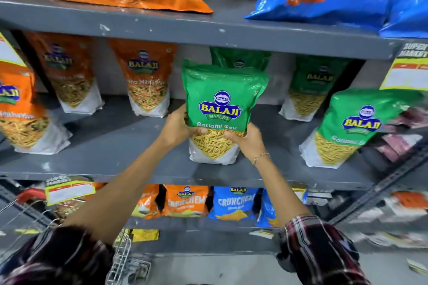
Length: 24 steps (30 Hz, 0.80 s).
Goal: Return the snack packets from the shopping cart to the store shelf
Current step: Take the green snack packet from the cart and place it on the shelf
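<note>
While both my hands grip it low down, the green packet (220,109) stands upright on the middle shelf (129,146), near its front edge. My left hand (179,126) wraps the packet's left side with the thumb across the front; my right hand (246,140) closes on the lower right corner, a thin bracelet (260,157) at that wrist. The front reads "BALAJI WAFERS" and below it "Ratlami Sev", above a clear window of yellow strands. Behind it stands another green Balaji pack (239,59), and at the right a matching Ratlami Sev pack (356,127) leans. To the left are orange Balaji packs (148,81), their name partly legible as "Mitha Mix". On the shelf below, an orange bag (185,200) and a blue bag (235,201) both read "CRUNCHEM". A yellow tag (69,191) says "SUPER MARKET". The wire cart (122,259) sits at lower left.
</note>
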{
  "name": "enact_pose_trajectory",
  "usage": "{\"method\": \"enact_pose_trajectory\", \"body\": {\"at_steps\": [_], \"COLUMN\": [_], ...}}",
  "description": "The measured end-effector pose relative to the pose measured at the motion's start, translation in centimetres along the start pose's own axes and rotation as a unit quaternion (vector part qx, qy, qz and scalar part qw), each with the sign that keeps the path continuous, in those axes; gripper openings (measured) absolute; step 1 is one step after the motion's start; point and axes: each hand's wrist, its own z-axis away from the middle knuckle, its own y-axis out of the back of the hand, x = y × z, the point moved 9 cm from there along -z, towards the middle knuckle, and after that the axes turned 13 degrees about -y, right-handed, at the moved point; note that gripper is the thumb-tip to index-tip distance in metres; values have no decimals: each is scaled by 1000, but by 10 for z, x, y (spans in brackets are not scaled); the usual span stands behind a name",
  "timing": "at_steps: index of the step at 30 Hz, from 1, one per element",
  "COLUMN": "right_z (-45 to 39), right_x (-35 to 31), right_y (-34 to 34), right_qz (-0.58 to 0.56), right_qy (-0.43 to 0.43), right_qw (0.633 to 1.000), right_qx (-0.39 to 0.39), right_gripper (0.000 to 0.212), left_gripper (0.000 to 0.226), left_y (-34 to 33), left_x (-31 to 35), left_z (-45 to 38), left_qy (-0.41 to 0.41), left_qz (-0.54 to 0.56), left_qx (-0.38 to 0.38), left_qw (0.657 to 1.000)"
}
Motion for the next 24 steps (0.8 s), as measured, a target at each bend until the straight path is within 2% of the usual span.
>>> {"method": "enact_pose_trajectory", "body": {"at_steps": [9,13,15,16,18,20,21,22,24], "right_z": [-2,-1,3,6,20,45,59,71,91], "right_x": [3,8,11,12,16,16,15,12,4], "right_y": [-12,-13,-15,-13,1,15,11,-2,-51], "right_qz": [-22,-19,-16,-19,-32,-39,-32,-23,0], "right_qy": [2,-12,-23,-26,-7,47,78,108,156], "right_qw": [1000,999,998,999,998,983,976,974,980], "right_qx": [-22,-30,-47,-41,46,171,201,196,121], "right_gripper": [43,48,57,64,72,58,47,37,22], "left_gripper": [77,83,86,88,93,90,83,71,40], "left_y": [8,6,3,3,4,15,24,36,61], "left_x": [-5,-10,-12,-13,-16,-15,-15,-17,-24], "left_z": [5,6,9,12,21,36,47,61,99], "left_qy": [-9,2,15,24,38,37,39,42,52], "left_qz": [-43,-47,-38,-32,-20,-31,-37,-41,-57], "left_qx": [13,-14,-36,-43,-40,-4,24,54,101], "left_qw": [999,999,999,998,998,999,998,997,992]}}
